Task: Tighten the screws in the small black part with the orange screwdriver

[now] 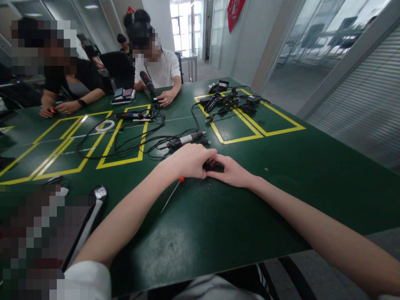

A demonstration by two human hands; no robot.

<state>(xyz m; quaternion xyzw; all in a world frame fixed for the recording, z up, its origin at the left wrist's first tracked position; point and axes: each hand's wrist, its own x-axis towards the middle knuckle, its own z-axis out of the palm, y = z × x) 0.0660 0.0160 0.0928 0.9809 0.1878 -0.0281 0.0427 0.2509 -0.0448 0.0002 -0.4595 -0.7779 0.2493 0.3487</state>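
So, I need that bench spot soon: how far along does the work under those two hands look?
Little looks finished. Both the left hand and right hand are closed over a small dark part on the green table. A thin screwdriver lies under the left wrist, unheld. The corded electric driver behind lies unused.

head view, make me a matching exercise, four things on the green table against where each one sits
Things:
1. thin screwdriver with an orange-red handle
2. white ring of tape
3. pile of black cables and adapters
4. small dark object

Places:
A. inside the far right yellow-taped box
B. between the left hand and right hand
C. by the left yellow lines, far side
D. on the table under the left wrist

Pairs: 1-D, 2-C, 3-A, 4-B
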